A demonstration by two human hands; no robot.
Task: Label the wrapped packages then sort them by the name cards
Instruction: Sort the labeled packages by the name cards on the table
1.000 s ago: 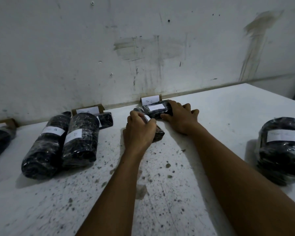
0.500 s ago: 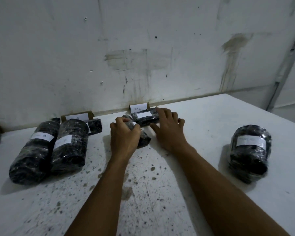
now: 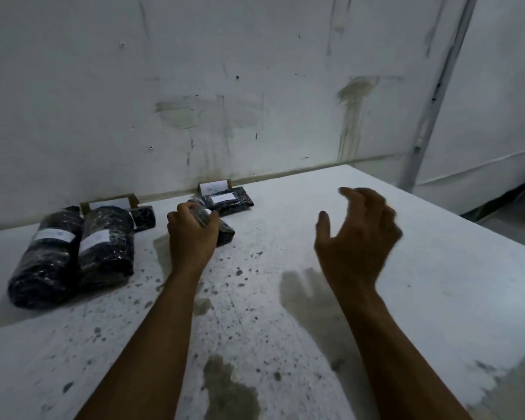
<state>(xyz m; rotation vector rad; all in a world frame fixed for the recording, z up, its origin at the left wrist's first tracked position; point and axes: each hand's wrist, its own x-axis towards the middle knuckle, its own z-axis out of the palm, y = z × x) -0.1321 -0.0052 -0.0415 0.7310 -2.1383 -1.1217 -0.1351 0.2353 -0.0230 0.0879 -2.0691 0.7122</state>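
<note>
The left hand [image 3: 191,234] curls over a small wrapped package [image 3: 217,227] lying on the white bench [image 3: 422,268], just in front of another flat labelled package [image 3: 228,202] that sits below a name card [image 3: 213,187] against the wall. The right hand [image 3: 356,234] hangs above the bench, fingers loosely bent, holding nothing. Two larger labelled rolls [image 3: 73,253] lie side by side to the left.

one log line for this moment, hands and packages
left hand grips small package | right hand raised, empty | flat package by name card
</note>
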